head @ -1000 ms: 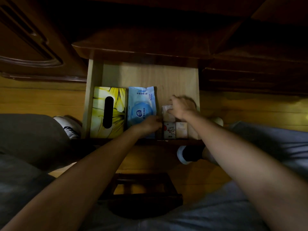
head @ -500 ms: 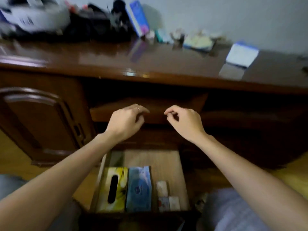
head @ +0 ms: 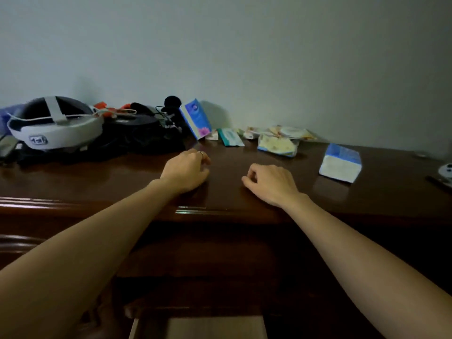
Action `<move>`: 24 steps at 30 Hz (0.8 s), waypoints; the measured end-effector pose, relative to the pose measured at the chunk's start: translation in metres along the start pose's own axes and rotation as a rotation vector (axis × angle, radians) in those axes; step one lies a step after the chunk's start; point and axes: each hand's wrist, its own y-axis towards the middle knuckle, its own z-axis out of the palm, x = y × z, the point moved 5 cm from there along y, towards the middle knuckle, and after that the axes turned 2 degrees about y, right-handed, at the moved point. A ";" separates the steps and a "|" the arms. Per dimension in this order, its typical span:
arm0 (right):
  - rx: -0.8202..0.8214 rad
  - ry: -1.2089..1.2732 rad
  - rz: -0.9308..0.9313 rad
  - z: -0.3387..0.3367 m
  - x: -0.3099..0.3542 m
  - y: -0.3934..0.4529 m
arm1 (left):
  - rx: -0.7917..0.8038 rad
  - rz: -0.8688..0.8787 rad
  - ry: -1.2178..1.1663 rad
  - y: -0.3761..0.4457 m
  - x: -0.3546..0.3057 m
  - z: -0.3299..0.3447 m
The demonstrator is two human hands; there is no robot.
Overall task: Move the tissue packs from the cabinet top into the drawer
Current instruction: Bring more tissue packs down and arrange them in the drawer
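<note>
1. Here, both hands hover empty over the dark glossy wooden counter, the left hand and right hand each with loosely curled fingers, gripping nothing.
2. Tissue packs wait near the wall: an upright blue-and-white pack, a yellow soft pack, and a blue-topped white block to the right.
3. The light wooden drawer stands open below.
4. Likely next: reach forward and grasp a pack.

A room in a home, dimly lit, dark glossy wooden cabinet against a plain pale wall, everyday clutter on top, headset, tangled cables, assorted tissue packs, open drawer below
</note>
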 end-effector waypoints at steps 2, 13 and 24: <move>0.040 0.021 0.028 0.009 -0.006 0.030 | 0.064 0.002 0.020 0.032 0.004 0.022; 0.080 0.233 0.254 0.075 -0.059 0.256 | 0.085 0.004 0.052 0.203 0.026 0.122; 0.108 0.289 0.243 0.117 -0.086 0.356 | 0.055 -0.042 0.124 0.258 0.048 0.149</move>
